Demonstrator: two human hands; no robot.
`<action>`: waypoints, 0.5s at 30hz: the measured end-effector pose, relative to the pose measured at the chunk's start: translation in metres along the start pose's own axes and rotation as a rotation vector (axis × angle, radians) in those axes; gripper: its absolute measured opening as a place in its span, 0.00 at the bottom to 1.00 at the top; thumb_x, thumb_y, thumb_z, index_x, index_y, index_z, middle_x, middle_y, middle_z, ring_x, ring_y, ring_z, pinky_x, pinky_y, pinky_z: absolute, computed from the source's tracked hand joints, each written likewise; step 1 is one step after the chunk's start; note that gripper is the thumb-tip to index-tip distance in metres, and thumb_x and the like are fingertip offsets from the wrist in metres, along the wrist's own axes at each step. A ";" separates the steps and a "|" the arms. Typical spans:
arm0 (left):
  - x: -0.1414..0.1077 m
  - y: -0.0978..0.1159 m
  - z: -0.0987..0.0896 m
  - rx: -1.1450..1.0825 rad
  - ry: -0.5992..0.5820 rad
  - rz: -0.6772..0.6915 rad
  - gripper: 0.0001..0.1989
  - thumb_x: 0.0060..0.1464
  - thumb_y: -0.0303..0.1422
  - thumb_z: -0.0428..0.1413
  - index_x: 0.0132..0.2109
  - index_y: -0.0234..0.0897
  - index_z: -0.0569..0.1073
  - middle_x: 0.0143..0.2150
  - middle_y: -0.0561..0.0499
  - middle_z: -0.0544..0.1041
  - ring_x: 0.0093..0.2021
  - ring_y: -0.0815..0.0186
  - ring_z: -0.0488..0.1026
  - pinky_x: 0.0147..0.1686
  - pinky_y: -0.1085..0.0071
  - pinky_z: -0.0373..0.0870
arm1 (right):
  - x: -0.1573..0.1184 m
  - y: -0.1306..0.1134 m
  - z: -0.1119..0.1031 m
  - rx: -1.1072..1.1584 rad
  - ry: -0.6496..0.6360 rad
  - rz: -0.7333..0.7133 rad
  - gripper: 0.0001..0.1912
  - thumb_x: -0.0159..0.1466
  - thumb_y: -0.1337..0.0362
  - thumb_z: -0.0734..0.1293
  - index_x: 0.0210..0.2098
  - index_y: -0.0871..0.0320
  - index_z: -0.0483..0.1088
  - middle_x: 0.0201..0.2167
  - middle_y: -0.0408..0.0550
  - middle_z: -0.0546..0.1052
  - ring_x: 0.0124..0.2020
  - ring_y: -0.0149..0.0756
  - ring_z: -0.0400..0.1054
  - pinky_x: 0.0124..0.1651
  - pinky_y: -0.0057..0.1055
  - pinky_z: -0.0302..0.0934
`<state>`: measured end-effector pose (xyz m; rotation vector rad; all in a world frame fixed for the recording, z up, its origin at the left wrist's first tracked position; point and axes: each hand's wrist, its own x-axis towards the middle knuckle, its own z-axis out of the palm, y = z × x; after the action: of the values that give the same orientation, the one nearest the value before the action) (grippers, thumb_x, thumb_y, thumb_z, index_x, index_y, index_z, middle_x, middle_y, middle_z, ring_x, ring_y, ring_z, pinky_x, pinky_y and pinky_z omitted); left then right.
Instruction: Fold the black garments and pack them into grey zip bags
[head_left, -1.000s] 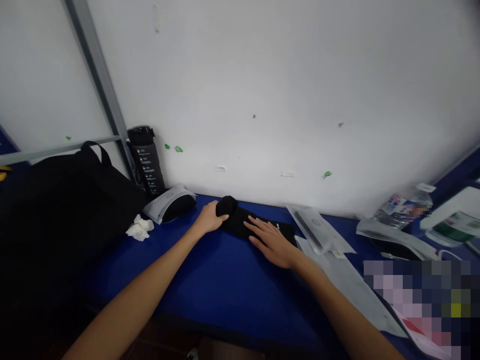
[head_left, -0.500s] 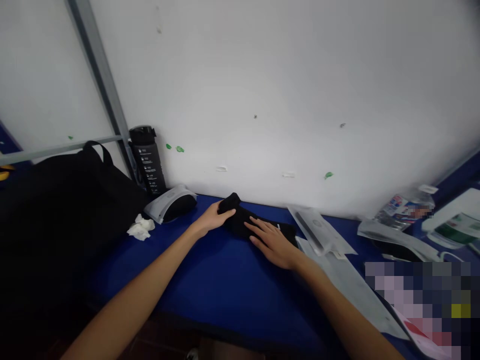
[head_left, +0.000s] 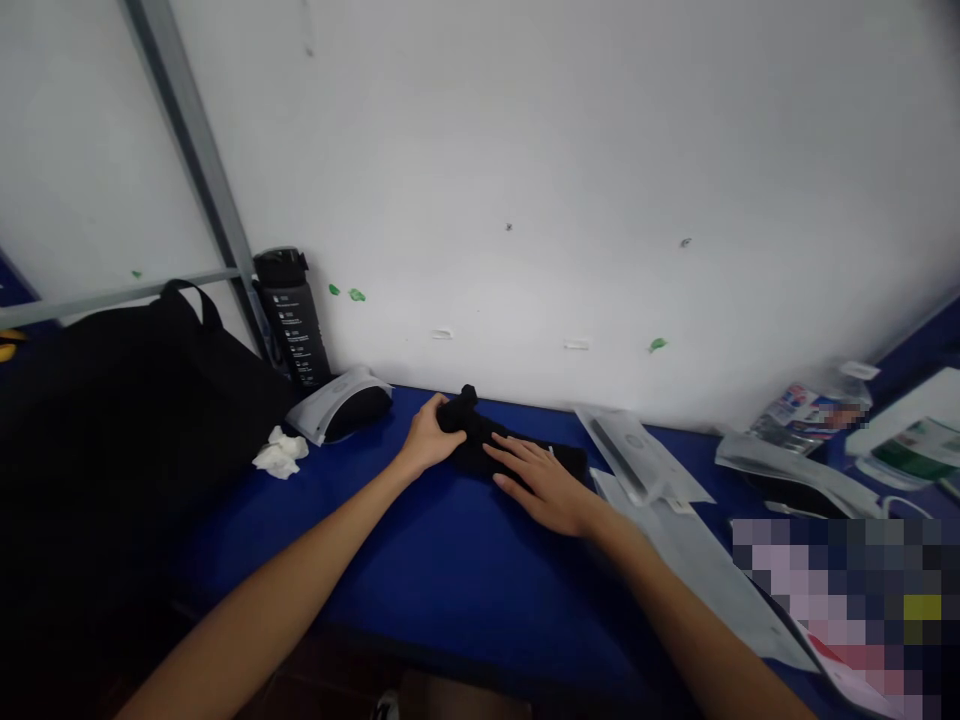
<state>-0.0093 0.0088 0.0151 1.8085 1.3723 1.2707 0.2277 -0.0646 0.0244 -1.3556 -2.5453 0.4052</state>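
A black cloth item [head_left: 474, 455] lies on the blue tabletop [head_left: 405, 560] near the wall, with a small white mark toward its right end. My left hand [head_left: 431, 438] grips the bunched left end of the cloth, thumb in front and fingers behind it. Flat on the right part of the cloth rests my right hand [head_left: 544, 487], its fingers spread and pointing left.
To the left are a black bag [head_left: 142, 420], a dark bottle [head_left: 296, 325], a frosted pouch [head_left: 341, 405] and crumpled tissue [head_left: 280, 453]. Frosted packets [head_left: 637, 455], a clear plastic bottle [head_left: 806, 410] and a white container [head_left: 915, 440] stand or lie at the right.
My left hand has closed further around the left end of the cloth, which is now more bunched. My right hand has shifted very slightly left. The view has tilted a little.
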 end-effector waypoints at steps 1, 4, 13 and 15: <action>0.000 0.002 -0.001 0.014 0.012 0.023 0.13 0.44 0.26 0.63 0.38 0.39 0.70 0.35 0.55 0.77 0.37 0.63 0.75 0.39 0.69 0.71 | 0.000 0.000 -0.001 0.005 -0.006 0.003 0.33 0.77 0.41 0.50 0.77 0.42 0.53 0.79 0.46 0.51 0.79 0.54 0.43 0.75 0.68 0.42; -0.003 0.013 -0.003 0.050 0.050 0.086 0.16 0.44 0.25 0.63 0.40 0.40 0.70 0.37 0.54 0.78 0.40 0.62 0.76 0.43 0.67 0.72 | -0.001 0.000 -0.005 0.023 -0.026 0.012 0.33 0.77 0.41 0.49 0.77 0.41 0.53 0.79 0.44 0.50 0.79 0.53 0.42 0.76 0.67 0.40; -0.022 0.046 0.003 0.030 0.024 0.261 0.17 0.49 0.25 0.63 0.46 0.40 0.73 0.44 0.52 0.81 0.43 0.61 0.78 0.47 0.66 0.74 | 0.002 0.001 0.004 -0.006 -0.022 -0.037 0.32 0.77 0.41 0.50 0.77 0.41 0.53 0.79 0.45 0.51 0.80 0.52 0.41 0.77 0.67 0.36; -0.026 0.046 0.007 0.017 -0.066 0.327 0.19 0.48 0.22 0.61 0.48 0.41 0.74 0.47 0.51 0.82 0.46 0.59 0.79 0.50 0.64 0.75 | 0.003 0.000 0.007 -0.024 -0.001 -0.051 0.32 0.78 0.42 0.51 0.76 0.43 0.57 0.78 0.46 0.56 0.79 0.52 0.43 0.77 0.66 0.37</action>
<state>0.0157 -0.0298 0.0411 2.1304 1.0850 1.3465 0.2239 -0.0636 0.0185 -1.2961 -2.5873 0.3675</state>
